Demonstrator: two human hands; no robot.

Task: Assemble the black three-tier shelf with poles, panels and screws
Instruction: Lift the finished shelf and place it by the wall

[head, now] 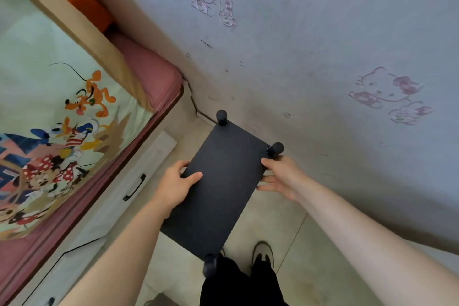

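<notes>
Head view, the only one: the black shelf (218,189) stood or hung upright over the tiled floor (285,231), in the corner between the bed (62,107) and the pale wall (323,45); whether its feet touched the floor could not be told, as the lower tiers were hidden beneath the top panel. Three round pole caps (221,117) showed at the panel's corners, the fourth hidden under the left arm. The left hand (177,185) held the panel's left long edge, thumb lying on the top face and fingers curled over the edge. The right hand (283,176) was at the right long edge just below the far-right cap, thumb touching the top corner and fingers reaching underneath, only loosely bent; it looked like a light grasp of the edge rather than a firm clench. Judgement: the panel appeared flat, rigid and matte, so not slippery; a small unit of thin board and poles, probably light enough for two hands. The screwed pole joints would be the weak points, so twisting should be avoided. Best hold: both long edges as here, or the poles themselves. Task looked near done, positioning stage. A shoe (263,253) was near the panel's close corner.
</notes>
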